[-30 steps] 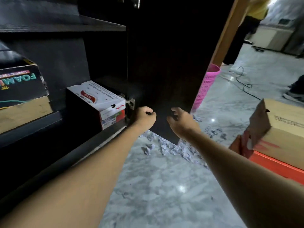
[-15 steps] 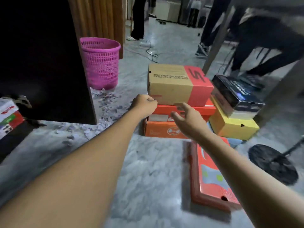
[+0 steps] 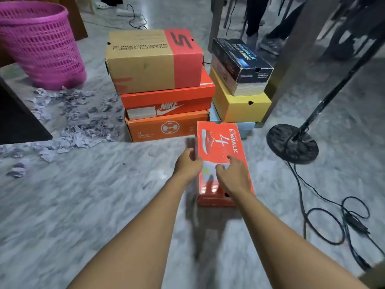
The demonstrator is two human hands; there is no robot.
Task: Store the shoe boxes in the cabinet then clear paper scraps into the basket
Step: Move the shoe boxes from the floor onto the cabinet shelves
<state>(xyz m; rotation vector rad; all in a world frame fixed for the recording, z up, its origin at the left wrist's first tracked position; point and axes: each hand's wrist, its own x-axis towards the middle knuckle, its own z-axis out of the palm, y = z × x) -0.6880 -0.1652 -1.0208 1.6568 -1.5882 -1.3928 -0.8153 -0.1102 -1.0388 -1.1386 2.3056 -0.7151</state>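
Note:
A red GOWALK shoe box [image 3: 218, 142] lies flat on the marble floor in front of me. My left hand [image 3: 188, 163] curls around its left edge. My right hand [image 3: 233, 176] rests on its lid with fingers spread. Behind it stand a tan-and-red box [image 3: 145, 59], a Nike box [image 3: 166, 101] and an orange box [image 3: 166, 128] in one stack. A black box [image 3: 239, 59] sits on a yellow box [image 3: 239, 105] to the right. Crumpled paper scraps [image 3: 79, 122] litter the floor beside the pink basket [image 3: 41, 44]. The dark cabinet's edge [image 3: 18, 122] shows at the left.
A round black stand base [image 3: 291, 142] with a slanted pole sits right of the boxes, and its cable [image 3: 325, 222] loops over the floor. A metal table leg [image 3: 291, 59] rises behind the yellow box. People's legs [image 3: 256, 17] stand at the back.
I turned from the cabinet to the boxes on the floor. Both hands dropped from in front of the stack onto the red GOWALK box.

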